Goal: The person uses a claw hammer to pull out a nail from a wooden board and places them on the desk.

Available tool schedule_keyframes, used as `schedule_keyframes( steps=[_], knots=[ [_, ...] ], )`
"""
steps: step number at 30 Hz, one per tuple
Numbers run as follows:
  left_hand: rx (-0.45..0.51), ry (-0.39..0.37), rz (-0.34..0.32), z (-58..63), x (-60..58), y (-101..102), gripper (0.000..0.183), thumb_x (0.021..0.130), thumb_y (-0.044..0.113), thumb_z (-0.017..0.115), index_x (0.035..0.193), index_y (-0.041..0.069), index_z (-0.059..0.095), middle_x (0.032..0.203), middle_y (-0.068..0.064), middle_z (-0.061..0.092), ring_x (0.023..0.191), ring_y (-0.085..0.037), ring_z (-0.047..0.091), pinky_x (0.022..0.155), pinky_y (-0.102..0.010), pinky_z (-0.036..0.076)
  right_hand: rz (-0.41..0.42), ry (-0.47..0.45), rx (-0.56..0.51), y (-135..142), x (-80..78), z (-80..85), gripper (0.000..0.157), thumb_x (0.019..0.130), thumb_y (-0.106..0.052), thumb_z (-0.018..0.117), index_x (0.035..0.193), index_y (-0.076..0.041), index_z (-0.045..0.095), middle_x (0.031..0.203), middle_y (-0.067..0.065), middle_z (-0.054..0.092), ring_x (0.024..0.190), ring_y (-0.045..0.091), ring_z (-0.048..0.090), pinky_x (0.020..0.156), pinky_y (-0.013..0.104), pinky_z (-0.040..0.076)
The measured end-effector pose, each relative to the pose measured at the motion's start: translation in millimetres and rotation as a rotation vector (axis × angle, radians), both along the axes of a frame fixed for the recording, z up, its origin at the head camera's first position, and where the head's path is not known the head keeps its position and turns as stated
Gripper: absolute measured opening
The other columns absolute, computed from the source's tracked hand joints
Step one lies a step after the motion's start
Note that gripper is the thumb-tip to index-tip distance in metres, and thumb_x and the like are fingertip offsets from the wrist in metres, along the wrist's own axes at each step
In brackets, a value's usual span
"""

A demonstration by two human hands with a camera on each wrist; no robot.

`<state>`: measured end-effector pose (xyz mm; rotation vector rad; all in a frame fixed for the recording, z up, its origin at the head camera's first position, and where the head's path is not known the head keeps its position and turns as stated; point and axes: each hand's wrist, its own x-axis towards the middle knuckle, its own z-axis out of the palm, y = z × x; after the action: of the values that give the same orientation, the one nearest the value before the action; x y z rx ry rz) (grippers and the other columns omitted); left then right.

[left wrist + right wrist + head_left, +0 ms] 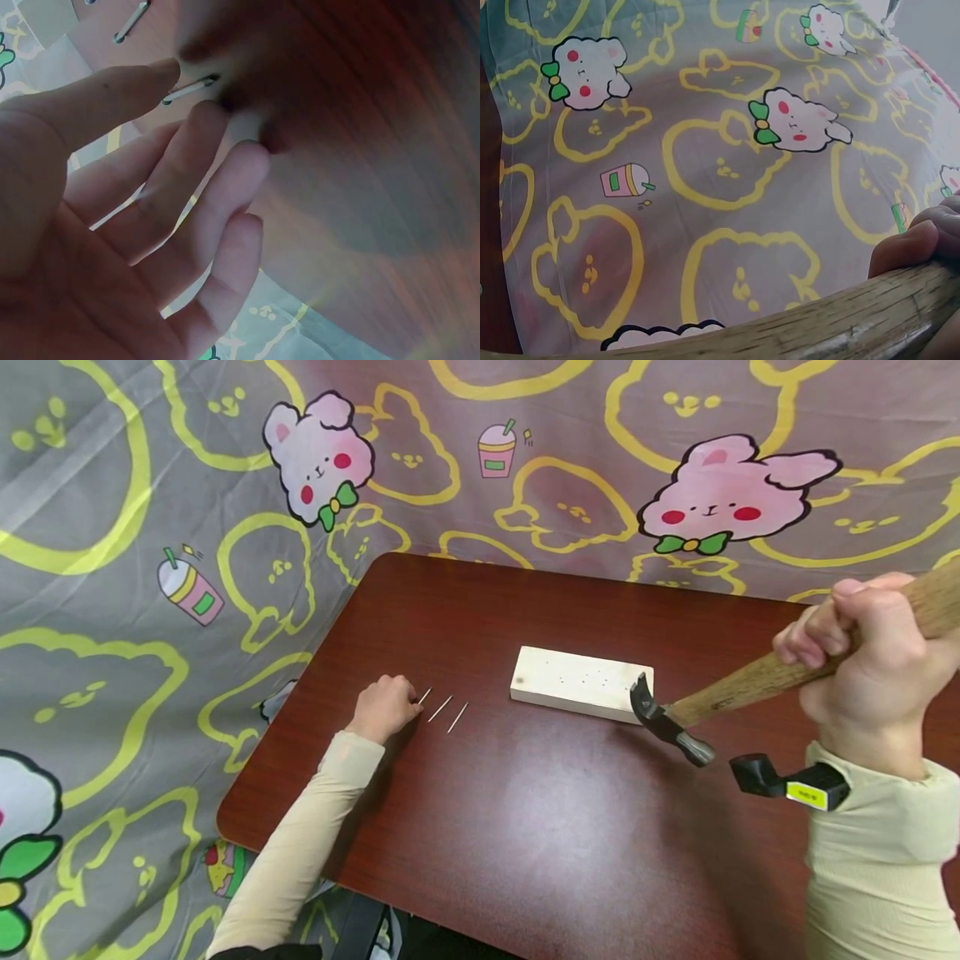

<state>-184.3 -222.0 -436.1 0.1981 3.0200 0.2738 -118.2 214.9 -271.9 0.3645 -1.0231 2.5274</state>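
My right hand point(877, 668) grips the wooden handle of a claw hammer point(720, 702), held up over the table with its metal head hanging low by the board's right end. In the right wrist view the handle point(840, 319) crosses the bottom under my fingers. My left hand point(385, 708) is down at the table's left side, fingers loosely bent. Between its thumb and fingertips lies a thin nail point(191, 88), with gaps showing on both sides. Two more nails point(440, 708) point(458, 717) lie slanted to the right of it. A pale wooden board point(555, 681) with small dark marks lies flat mid-table.
The dark reddish-brown table point(525, 810) has a rounded left corner. A patterned cloth point(570, 410) with rabbits and yellow outlines hangs behind and at the left. A black camera mount point(787, 783) sits on my right wrist. Below the front edge is a dark object point(360, 927).
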Motion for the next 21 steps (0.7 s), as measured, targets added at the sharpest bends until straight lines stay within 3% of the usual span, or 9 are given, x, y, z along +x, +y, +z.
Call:
schedule_keyframes(
  steps=[7, 13, 18, 21],
  knots=[
    [-0.002, 0.010, -0.005, 4.0, -2.8, 4, 0.019, 0.085, 0.029, 0.071, 0.077, 0.012, 0.075, 0.082, -0.014, 0.073, 0.074, -0.034, 0.068, 0.064, -0.049, 0.053, -0.061, -0.033, 0.070, 2, 3.9, 0.4, 0.034, 0.089, 0.014, 0.025, 0.058, 0.000, 0.027, 0.043, 0.004, 0.025, 0.035, 0.016, 0.020, 0.037, 0.030, 0.010],
    [0.011, 0.039, -0.020, 8.9, -4.4, 14, 0.024, 0.086, 0.032, 0.069, 0.088, 0.009, 0.075, 0.087, -0.012, 0.073, 0.076, -0.032, 0.068, 0.066, -0.048, 0.054, -0.048, -0.075, 0.090, 9, 1.6, -1.2, 0.027, 0.087, 0.020, 0.037, 0.062, 0.010, 0.039, 0.043, 0.010, 0.029, 0.037, 0.020, 0.021, 0.038, 0.034, 0.012],
    [0.038, 0.037, -0.051, 11.4, -3.9, 26, 0.031, 0.087, 0.032, 0.068, 0.104, 0.006, 0.073, 0.104, -0.013, 0.072, 0.089, -0.034, 0.069, 0.075, -0.049, 0.055, -0.169, -0.001, 0.224, 8, -3.8, -8.3, 0.020, 0.077, 0.024, 0.048, 0.060, 0.015, 0.043, 0.043, 0.011, 0.032, 0.035, 0.020, 0.024, 0.035, 0.032, 0.019],
    [0.054, 0.036, -0.084, 14.5, -4.4, 35, 0.038, 0.088, 0.031, 0.068, 0.115, 0.005, 0.070, 0.115, -0.013, 0.070, 0.098, -0.034, 0.068, 0.081, -0.049, 0.055, -0.193, 0.034, 0.311, 11, -7.4, -16.6, 0.015, 0.074, 0.023, 0.050, 0.061, 0.018, 0.047, 0.044, 0.014, 0.040, 0.033, 0.022, 0.031, 0.034, 0.031, 0.028]
  ],
)
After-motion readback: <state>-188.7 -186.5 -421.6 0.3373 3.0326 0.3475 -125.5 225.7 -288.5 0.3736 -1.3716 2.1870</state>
